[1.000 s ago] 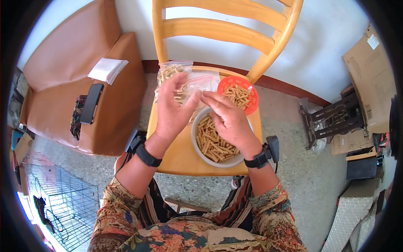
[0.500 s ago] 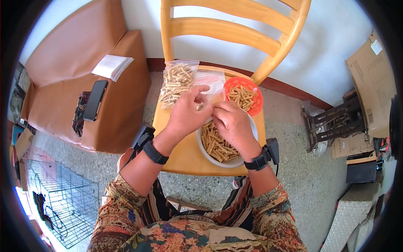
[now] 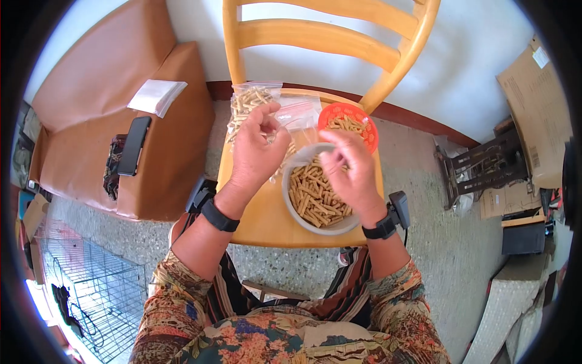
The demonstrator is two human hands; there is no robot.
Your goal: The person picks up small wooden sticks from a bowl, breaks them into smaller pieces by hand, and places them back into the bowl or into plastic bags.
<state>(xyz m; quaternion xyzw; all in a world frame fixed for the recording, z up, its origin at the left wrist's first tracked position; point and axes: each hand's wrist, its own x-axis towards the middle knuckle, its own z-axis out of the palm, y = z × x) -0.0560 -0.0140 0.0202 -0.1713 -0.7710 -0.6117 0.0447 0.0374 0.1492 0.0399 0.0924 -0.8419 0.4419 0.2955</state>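
Observation:
On the wooden chair seat (image 3: 267, 229) stands a white bowl (image 3: 290, 209) full of short tan sticks (image 3: 315, 200). My right hand (image 3: 353, 170) hangs over the bowl's right side, thumb and fingers apart, somewhat blurred. Behind it, a red basket (image 3: 374, 142) holds more sticks. My left hand (image 3: 259, 145) is over the seat left of the bowl, its fingers curled with a gap to the thumb and nothing visible between them. It partly covers a clear bag of pale sticks (image 3: 245, 102). Flat empty zip bags (image 3: 300, 112) lie between bag and basket.
A brown sofa (image 3: 176, 133) at the left bears a phone (image 3: 134, 145), a patterned cloth (image 3: 113, 164) and a stack of plastic bags (image 3: 156, 97). A wire cage (image 3: 97, 291) stands lower left. Cardboard (image 3: 539, 115) and a dark metal stand (image 3: 485, 167) are at the right.
My hands have moved apart from where they met above the bowl. The right one has shifted right and opened, and the left one has moved left. The view has shifted slightly.

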